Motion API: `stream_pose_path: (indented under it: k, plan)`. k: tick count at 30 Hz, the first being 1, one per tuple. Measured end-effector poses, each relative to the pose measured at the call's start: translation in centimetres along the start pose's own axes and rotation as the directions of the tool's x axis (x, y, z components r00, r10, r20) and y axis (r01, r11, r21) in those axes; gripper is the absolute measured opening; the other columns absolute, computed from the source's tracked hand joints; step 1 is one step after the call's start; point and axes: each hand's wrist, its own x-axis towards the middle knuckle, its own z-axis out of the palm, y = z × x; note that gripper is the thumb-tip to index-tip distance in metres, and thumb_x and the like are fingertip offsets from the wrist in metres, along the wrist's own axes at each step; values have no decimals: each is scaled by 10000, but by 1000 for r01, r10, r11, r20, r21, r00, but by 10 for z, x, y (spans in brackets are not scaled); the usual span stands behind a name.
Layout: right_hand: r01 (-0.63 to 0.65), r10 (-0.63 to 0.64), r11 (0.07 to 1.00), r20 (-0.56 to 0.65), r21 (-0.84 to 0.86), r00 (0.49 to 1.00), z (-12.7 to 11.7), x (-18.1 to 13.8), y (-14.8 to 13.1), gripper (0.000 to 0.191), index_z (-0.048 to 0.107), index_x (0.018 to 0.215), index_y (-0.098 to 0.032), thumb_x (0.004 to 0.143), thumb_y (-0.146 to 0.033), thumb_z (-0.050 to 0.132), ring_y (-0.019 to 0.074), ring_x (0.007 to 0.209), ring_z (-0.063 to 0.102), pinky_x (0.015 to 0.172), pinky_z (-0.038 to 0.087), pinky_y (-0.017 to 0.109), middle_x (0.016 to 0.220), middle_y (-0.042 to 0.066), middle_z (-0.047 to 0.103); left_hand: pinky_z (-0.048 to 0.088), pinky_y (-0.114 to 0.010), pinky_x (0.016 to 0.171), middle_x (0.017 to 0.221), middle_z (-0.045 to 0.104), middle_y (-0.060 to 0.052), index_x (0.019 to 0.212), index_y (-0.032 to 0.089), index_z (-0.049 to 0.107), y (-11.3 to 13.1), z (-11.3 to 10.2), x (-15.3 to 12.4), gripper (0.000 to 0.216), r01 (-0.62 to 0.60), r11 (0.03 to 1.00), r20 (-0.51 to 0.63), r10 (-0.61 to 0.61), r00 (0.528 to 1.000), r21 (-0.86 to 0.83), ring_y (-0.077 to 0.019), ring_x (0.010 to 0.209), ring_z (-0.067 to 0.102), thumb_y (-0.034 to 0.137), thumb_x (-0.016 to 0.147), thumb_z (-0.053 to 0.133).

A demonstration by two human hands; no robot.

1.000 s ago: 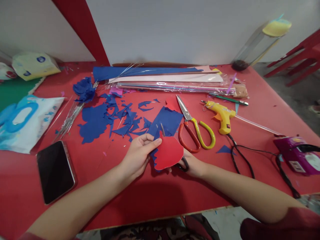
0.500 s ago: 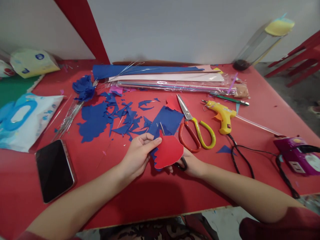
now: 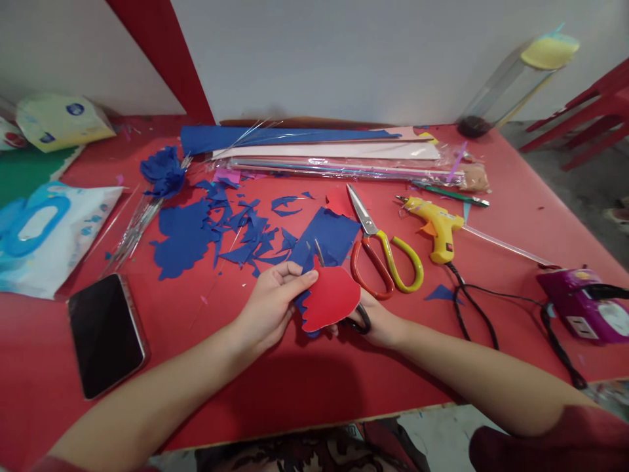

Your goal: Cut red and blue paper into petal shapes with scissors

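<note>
The left hand (image 3: 272, 303) pinches the left edge of a rounded red paper cut-out (image 3: 331, 298) between thumb and curled fingers. It holds the piece just above the red table top (image 3: 304, 387), near the front edge and about midway across. A jagged strip of blue paper shows under the cut-out's left side. The right hand (image 3: 379, 326) is half hidden behind the cut-out. Its fingers are closed through the loop of a small pair of black-handled scissors (image 3: 362, 319), whose thin blade tips stick up past the cut-out's top edge.

A bare band of table runs along the front edge under both forearms. Left of the left hand the red surface is open as far as a flat black smartphone (image 3: 105, 334), which lies close to the front left edge. On the right, a narrow bare patch separates the forearm from a black power cord (image 3: 491, 321). Beyond the hands it is crowded: large scissors with red and yellow-green handles (image 3: 383, 255) lie just beside the cut-out, and loose blue paper scraps (image 3: 246, 233) spread out to the left of them.

There are two pairs of scissors, one yellow glue gun (image 3: 439, 226), one phone, one blue paper flower (image 3: 164, 172) and one purple plastic device (image 3: 582, 305) at the right edge. The scraps are too many to count.
</note>
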Motion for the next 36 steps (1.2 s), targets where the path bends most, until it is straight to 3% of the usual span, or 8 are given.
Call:
stream_pose_path:
  k: [4,8,20,28,36]
  plan:
    - [-22,23,999,-19,36,1000,-1,-1,3,315,485,844,-180,789,-464,608,74,448,431,408,358,196,553,-57,457,442,-137,419,470,619,29,524,144,497,-1,-2,0,340,-7,1000,15,7,1000,14,-56,401,538,217,496,829]
    - [-19,21,998,-31,55,999,-2,-1,6,340,473,966,-179,789,-431,617,79,446,431,422,356,208,554,-64,460,431,-136,418,468,612,31,528,144,496,-2,-3,1,332,-1,1000,18,1,1000,24,-54,401,532,215,513,820]
    - [-24,27,998,-53,51,998,1,-1,0,346,480,695,-188,764,-499,614,81,457,425,411,368,214,550,-40,455,435,-142,436,471,620,27,539,144,509,-2,-2,0,330,-15,1000,4,15,1000,13,-58,412,541,213,495,828]
    - [-19,23,997,-49,77,999,-2,-1,4,379,469,733,-184,746,-530,622,79,471,437,434,376,218,561,-45,466,425,-151,445,463,611,33,544,148,492,-1,-2,1,336,-25,999,3,25,1000,30,-59,411,535,212,509,820]
    - [-46,48,998,-26,54,999,0,-3,-2,407,459,939,-214,764,-565,571,109,484,428,480,367,259,574,-52,463,416,-149,436,457,610,33,543,148,499,1,-2,0,333,-28,999,3,27,1000,28,-57,405,529,200,494,825]
